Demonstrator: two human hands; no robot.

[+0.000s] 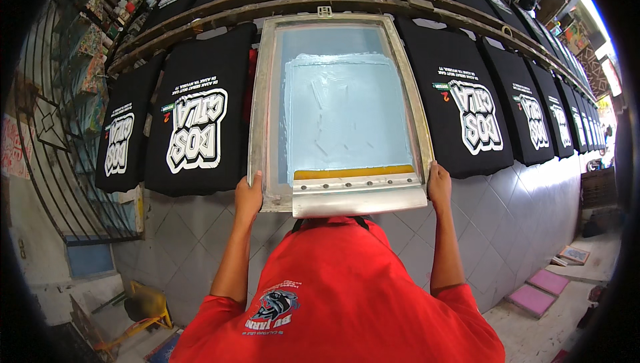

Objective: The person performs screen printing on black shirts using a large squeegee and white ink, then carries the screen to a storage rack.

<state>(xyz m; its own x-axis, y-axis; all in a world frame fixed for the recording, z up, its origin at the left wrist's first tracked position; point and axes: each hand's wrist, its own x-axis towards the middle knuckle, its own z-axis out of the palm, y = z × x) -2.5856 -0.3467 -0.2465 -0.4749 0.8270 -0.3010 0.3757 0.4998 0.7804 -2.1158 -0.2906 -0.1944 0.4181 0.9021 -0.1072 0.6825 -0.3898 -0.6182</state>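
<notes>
A screen-printing frame [259, 110] with pale metal sides lies in front of me, over the row of shirts. Light blue colour covers most of its mesh [347, 113], marked by thin streaks. Across the near end rests a squeegee [360, 198] with a silver holder and a yellow blade. My left hand [249, 196] grips the near left corner of the frame, thumb along its side. At the near right side, my right hand [439, 188] is closed round the frame's edge. The fingers underneath are hidden. What lies directly below the frame is mostly covered.
Black printed T-shirts [193, 110] stretch along both sides of the frame, with more [460, 96] on the right. A long wooden rail [220, 13] runs behind them. Below is a grey tiled wall [533, 196]. A yellow chair [150, 310] stands low on the left; pink panels [533, 300] lie at right.
</notes>
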